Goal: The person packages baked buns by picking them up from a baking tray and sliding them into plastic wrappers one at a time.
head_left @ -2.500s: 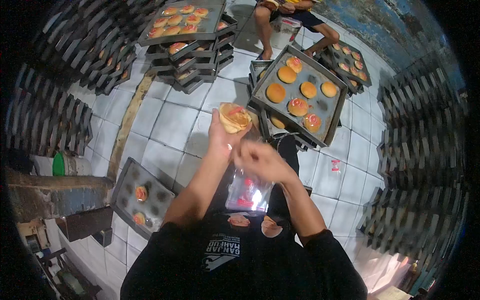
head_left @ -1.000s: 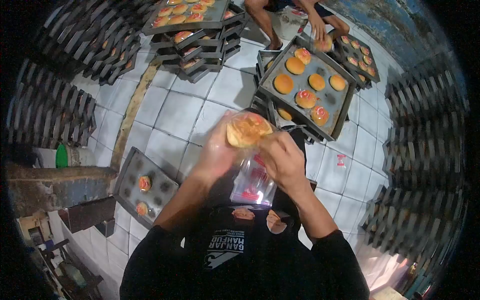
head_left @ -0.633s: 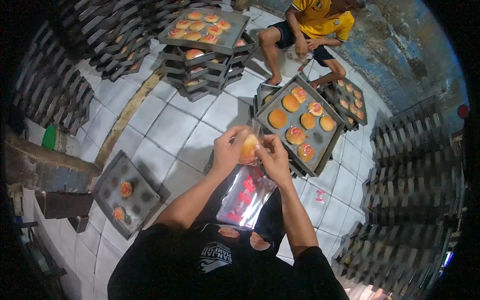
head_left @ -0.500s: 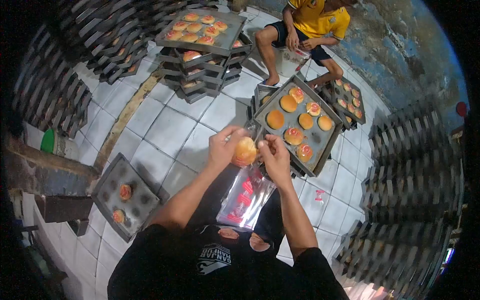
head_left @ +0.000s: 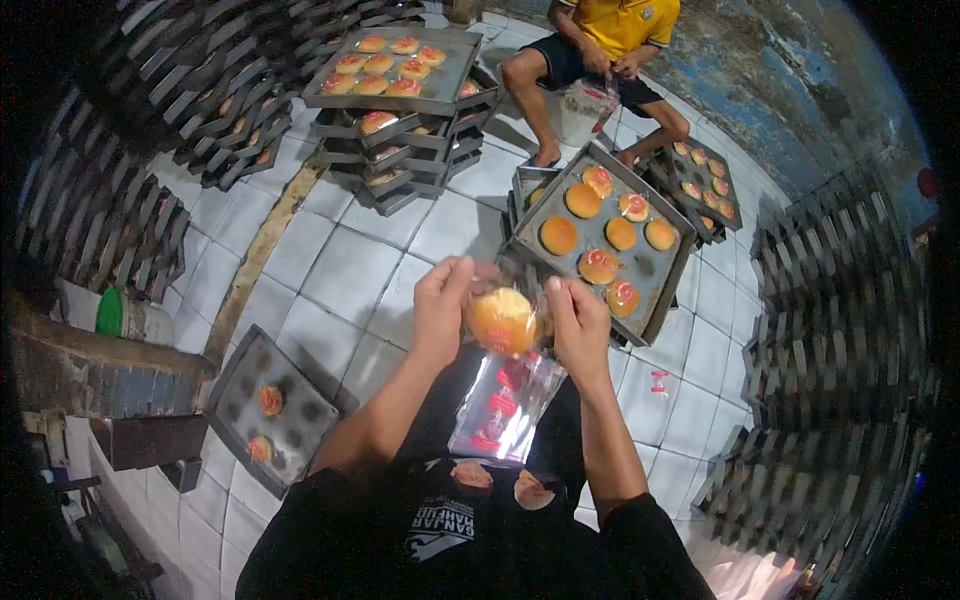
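A round golden bun (head_left: 502,322) sits inside a clear plastic bag with red print, held in front of my lap. My left hand (head_left: 440,308) pinches the bag's left upper side, thumb and fingers together. At the opposite side my right hand (head_left: 580,325) grips the bag too, fingers curled. The bag's film is hard to make out between them. On my lap lies a stack of clear plastic bags (head_left: 500,410) with red print. Just beyond my right hand, a metal tray (head_left: 645,268) carries several buns, some plain and some in printed bags.
On the left floor, a tray (head_left: 305,415) holds two wrapped buns. Stacked trays (head_left: 375,103) with wrapped buns stand ahead. A person in a yellow shirt (head_left: 615,25) sits beyond. Tray stacks (head_left: 810,320) line the right. A green-lidded bucket (head_left: 110,312) stands left.
My hands have moved apart and slightly down, stretching the bag's sides. The bun now hangs between them instead of resting against my left fingers. The view has shifted a little.
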Available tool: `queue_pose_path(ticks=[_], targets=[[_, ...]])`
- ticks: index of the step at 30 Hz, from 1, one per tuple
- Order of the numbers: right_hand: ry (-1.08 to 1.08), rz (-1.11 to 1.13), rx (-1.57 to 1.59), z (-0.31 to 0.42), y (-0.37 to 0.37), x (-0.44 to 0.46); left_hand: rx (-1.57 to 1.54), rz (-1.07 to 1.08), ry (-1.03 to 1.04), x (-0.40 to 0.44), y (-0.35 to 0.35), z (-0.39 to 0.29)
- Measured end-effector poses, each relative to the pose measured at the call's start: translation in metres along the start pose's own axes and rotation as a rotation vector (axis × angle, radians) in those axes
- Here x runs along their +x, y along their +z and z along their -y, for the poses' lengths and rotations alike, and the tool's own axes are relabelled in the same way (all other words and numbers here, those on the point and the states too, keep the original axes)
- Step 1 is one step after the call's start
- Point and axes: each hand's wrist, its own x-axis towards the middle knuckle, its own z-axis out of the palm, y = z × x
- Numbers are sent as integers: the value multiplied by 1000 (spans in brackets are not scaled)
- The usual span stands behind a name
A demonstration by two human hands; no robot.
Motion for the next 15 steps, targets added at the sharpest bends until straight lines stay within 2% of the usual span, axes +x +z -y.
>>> queue_pose_path(ticks=[2,5,6,9,11,12,13,14,15], targets=[[-143,17,-115,8,-10,0,10,-17,24,-9,9,-4],[-15,128,-206,-20,-9,25,245,-105,61,8,1,1],[233,68,149,-31,-1,32,277,-203,125,12,-2,5],[362,226,306,-50,-16,6,712,-209,463,-11,-15,5],[446,239,420,-76,-7,-29,545,-172,113,-36,-30,11],[622,280,375,-104,5,-58,432,-167,-59,-41,-54,36],[747,291,499,-102,12,-68,318,-163,-220,-40,-61,39],[746,249,529,-101,17,-69,327,-122,-194,-39,-65,44],[764,202,557,-93,17,-76,197,-54,-231,-38,-63,45]])
